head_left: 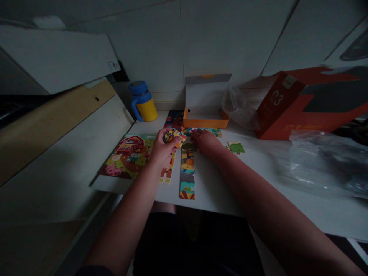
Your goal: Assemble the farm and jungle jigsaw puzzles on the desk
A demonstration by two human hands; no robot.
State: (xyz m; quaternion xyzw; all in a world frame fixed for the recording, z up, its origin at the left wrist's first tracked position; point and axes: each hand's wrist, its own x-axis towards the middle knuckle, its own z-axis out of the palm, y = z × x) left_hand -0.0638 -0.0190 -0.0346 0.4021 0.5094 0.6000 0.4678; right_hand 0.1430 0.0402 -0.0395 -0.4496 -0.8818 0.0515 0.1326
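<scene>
Fingers of the left hand curl around a clump of puzzle pieces, holding it up off the table. The right hand lies low, its fingertips among loose pieces just above a long puzzle strip; I can't tell whether they grip one. An orange box stands just behind.
</scene>
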